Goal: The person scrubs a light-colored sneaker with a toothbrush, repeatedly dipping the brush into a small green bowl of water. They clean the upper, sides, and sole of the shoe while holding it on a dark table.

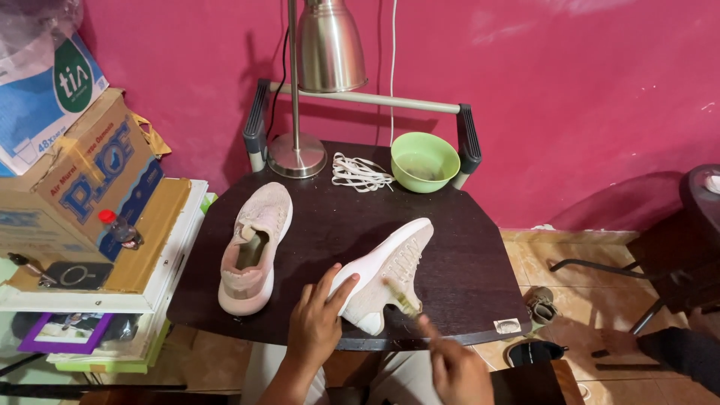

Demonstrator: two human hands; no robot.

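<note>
Two pale pink knit shoes lie on a dark table point(457, 255). One shoe point(255, 247) rests upright at the left, laces removed. The other shoe point(390, 270) lies on its side near the front edge. My left hand point(319, 322) presses on that shoe's heel end. My right hand point(457, 367) grips a thin yellowish brush point(401, 298) whose tip touches the shoe's side.
A green bowl point(424, 161), loose white laces point(360, 172) and a metal lamp point(319, 67) stand at the table's back. Cardboard boxes point(82, 172) and a small bottle point(120, 229) sit on a shelf at left. Another person's arm point(675, 349) shows at lower right.
</note>
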